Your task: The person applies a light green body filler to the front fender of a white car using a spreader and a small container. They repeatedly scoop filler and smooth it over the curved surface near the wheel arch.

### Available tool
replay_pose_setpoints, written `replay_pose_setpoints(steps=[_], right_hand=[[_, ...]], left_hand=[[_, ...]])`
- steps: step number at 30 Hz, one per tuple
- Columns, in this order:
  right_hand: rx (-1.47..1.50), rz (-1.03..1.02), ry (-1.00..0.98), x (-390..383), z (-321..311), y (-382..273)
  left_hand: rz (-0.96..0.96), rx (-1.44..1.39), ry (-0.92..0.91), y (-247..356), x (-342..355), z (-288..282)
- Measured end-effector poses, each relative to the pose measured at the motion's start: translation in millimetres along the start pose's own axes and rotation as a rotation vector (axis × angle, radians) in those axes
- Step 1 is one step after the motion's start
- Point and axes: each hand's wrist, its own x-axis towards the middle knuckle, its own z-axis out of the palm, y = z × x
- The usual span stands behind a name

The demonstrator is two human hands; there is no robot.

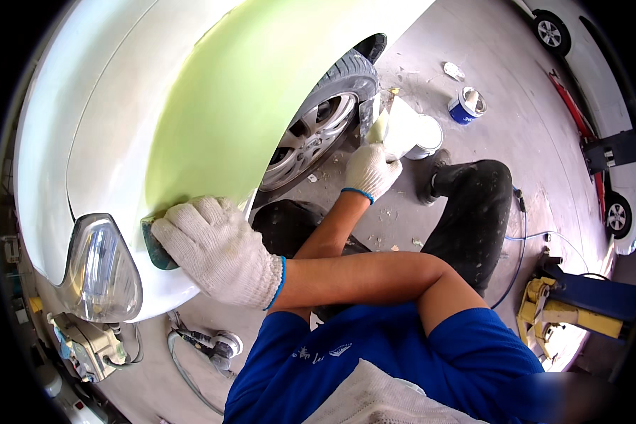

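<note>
My arms cross. My right hand (215, 247), in a knitted white glove, reaches over to the left and grips a dark green flat spreader (160, 251) against the white car fender (169, 286), just beside the headlight (104, 268). A wide pale yellow-green layer of filler (219, 106) covers the fender above it. My left hand (372, 172), gloved alike, is closed around the near end of a white board (403, 127) near the front wheel (314, 138). Yellowish filler (379, 128) shows on this board. My left fingertips are partly hidden.
A white tin (427, 138) stands behind the board, and a blue-and-white tin (466, 106) farther right. A sander with a hose (215, 346) lies on the floor at lower left. At right are a blue hose (523, 247), a yellow-and-blue lift arm (572, 307) and another white car (601, 85).
</note>
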Motion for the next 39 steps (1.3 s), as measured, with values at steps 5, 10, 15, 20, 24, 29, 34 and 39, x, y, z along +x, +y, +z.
replay_pose_setpoints(steps=[5, 10, 15, 20, 24, 29, 34, 39], right_hand=[[0.234, 0.140, -0.226, 13.3, -78.1, 27.4], [0.328, 0.420, 0.122, 49.3, -210.2, 112.4], [0.474, 0.697, 0.548, 119.6, -277.6, 280.6], [0.468, 0.789, 0.605, 156.7, -277.9, 369.4], [0.457, 0.807, 0.609, 173.8, -267.9, 392.7], [0.446, 0.786, 0.613, 185.3, -255.7, 396.3], [0.417, 0.730, 0.622, 189.8, -248.2, 381.7], [0.370, 0.661, 0.648, 191.6, -236.7, 359.8]], left_hand=[[-0.006, -0.064, 0.064, -4.4, 3.8, -4.5], [-0.127, -0.073, 0.096, 7.5, 4.3, -14.5], [-0.108, -0.106, 0.083, 0.9, 19.1, 15.7], [-0.128, -0.080, 0.037, 4.2, 24.4, 16.1], [-0.138, -0.012, 0.017, -0.4, 24.4, 18.5], [-0.131, 0.010, 0.004, 4.7, 22.6, 14.8], [-0.119, -0.037, 0.000, 19.0, 22.2, 4.5], [-0.078, -0.045, 0.007, 10.5, 17.1, 7.3]])
